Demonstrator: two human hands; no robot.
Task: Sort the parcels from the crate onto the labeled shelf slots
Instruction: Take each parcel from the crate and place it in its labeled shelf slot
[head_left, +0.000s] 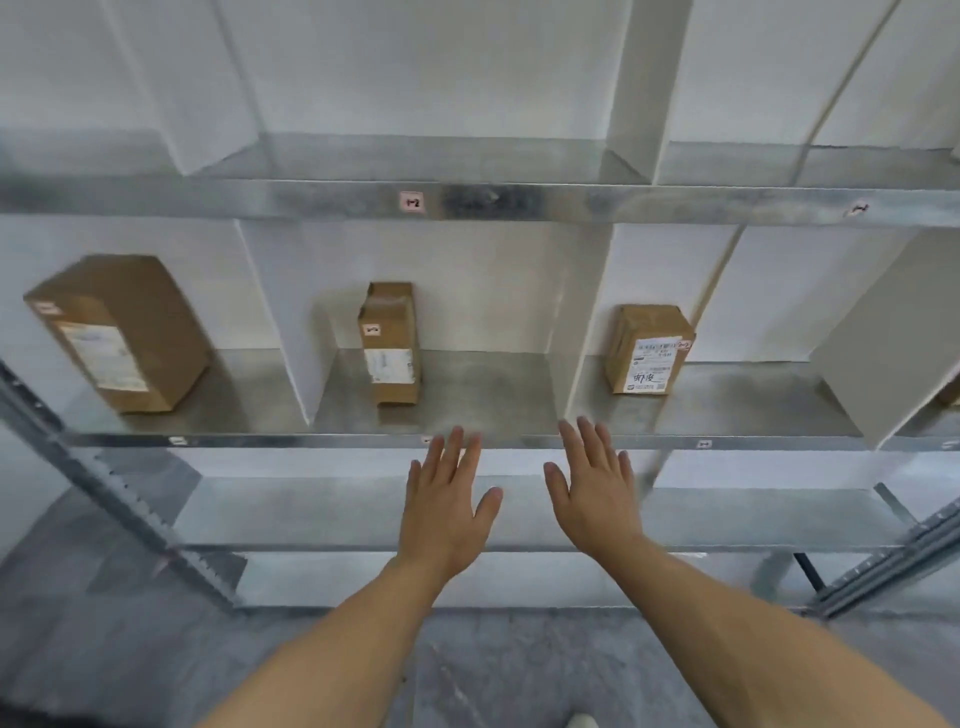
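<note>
On the middle metal shelf (493, 387), white dividers (283, 332) split the board into slots, each holding one brown cardboard parcel.

In the left slot stands the large parcel (117, 332), tall and leaning a little, with a pale shipping label on its front face and a small tag near its top corner.

The middle slot holds the narrow parcel (390, 343), upright near the left divider, its upper edge dented, with a small tag above a white label.

Below that slot, in front of the shelf's front edge, the left hand (447, 514) is spread flat with straight fingers and grasps nothing. Just beside it the right hand (597, 499) is the same, fingers extended and released, its tips near the foot of the next divider.

The right slot holds the squat parcel (649, 349), upright, with a printed white label and dark handwriting under it.

Small slot labels (412, 201) sit on the shelf edges; their marks are too blurred to read.

At the far right edge a brown corner (953, 396) shows behind a wide white panel (883, 338).
</note>
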